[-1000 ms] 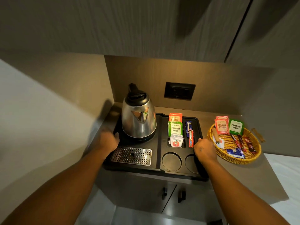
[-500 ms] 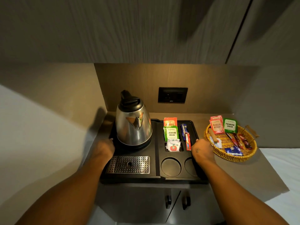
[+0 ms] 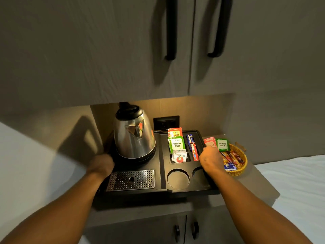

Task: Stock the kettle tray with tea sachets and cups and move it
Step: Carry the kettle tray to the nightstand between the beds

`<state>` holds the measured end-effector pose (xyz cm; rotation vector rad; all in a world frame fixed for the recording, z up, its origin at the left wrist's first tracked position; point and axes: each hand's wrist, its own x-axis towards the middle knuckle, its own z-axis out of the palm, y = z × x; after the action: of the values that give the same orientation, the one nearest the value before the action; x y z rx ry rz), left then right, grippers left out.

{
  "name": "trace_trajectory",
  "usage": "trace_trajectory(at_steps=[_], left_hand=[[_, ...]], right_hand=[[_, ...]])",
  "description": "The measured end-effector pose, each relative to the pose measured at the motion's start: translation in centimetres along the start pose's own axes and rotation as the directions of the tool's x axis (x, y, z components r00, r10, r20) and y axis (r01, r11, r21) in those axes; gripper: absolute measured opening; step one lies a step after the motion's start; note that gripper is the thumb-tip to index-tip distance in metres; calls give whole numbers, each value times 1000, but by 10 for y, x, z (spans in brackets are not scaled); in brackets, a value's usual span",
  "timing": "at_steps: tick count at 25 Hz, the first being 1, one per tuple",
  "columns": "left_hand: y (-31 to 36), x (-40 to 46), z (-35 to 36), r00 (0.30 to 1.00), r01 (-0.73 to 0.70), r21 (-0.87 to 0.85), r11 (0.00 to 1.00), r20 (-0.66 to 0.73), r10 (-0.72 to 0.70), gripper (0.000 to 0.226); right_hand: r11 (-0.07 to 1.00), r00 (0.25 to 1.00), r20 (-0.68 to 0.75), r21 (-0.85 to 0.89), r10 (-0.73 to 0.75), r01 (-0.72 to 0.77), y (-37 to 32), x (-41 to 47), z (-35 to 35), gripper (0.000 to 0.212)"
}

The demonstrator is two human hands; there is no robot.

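just glossy steel kettle (image 3: 134, 136) on matte black tray (image 3: 159, 175)

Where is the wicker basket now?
In the head view, the wicker basket sits on the counter, right of the black tray, just beyond the right hand.

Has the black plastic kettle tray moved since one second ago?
Yes. The black plastic kettle tray has risen: its back edge now overlaps the black wall socket.

Dim scene, warm under-cabinet glow, hard shadows, soft blur, wide-angle edge bending
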<state>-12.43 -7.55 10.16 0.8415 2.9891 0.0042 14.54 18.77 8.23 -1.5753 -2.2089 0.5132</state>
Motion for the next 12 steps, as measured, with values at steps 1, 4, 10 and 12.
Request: trace_trajectory(at_steps=[1, 4, 10, 12], left_hand=[[17, -6, -6, 999, -37, 33, 999, -8, 37, 30], [76, -26, -16, 991, -124, -15, 992, -52, 123, 29], [239, -123, -20, 918, -395, -131, 909, -104, 383, 29], [291, -160, -18, 881, -473, -175, 864, -90, 464, 33]], right_hand=[[1000, 999, -25, -6, 26, -26, 13, -1, -14, 22], [991, 989, -53, -6, 136, -137, 70, -11, -59, 25], [938, 913, -216, 83, 346, -336, 248, -89, -176, 22], [909, 864, -286, 86, 415, -408, 302, -125, -216, 22]])
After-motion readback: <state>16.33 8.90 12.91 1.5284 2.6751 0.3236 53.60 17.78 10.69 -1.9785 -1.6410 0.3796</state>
